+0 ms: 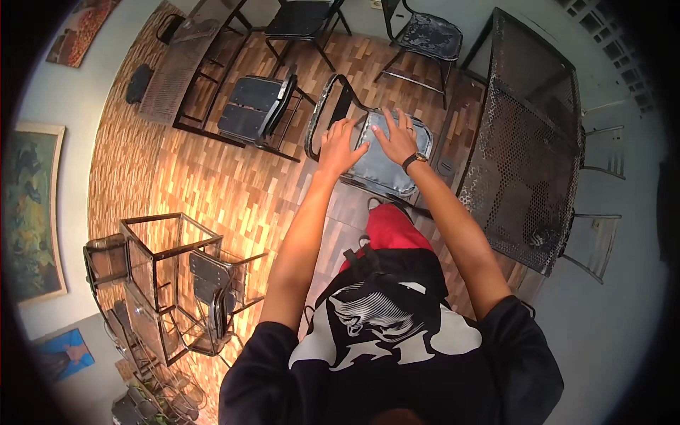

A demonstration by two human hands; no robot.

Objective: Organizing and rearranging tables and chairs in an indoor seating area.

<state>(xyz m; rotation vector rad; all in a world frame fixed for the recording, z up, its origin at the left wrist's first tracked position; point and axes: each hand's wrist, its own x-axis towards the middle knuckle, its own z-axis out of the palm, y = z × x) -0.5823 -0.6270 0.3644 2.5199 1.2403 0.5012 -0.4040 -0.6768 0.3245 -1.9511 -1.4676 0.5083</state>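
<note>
Both arms reach forward over a metal-framed chair with a grey, worn padded seat [385, 159]. My left hand [341, 144] is spread above the gap between the chair's backrest frame [322, 119] and the seat, its thumb over the seat's edge. Fingers apart, my right hand [396, 137] lies over the far part of the seat, wearing a ring and a dark wristwatch [414, 161]. Whether either palm touches the chair cannot be told. Nothing is held in the hands. Part of the chair's legs is hidden beneath the seat.
A black perforated metal table [523, 143] stands at the right. Dark folding chairs [249, 109] and a mesh-topped table [180, 69] are at the upper left. More chairs [212, 281] surround a metal table frame [170, 234] at the lower left. Another worn chair [430, 37] stands beyond.
</note>
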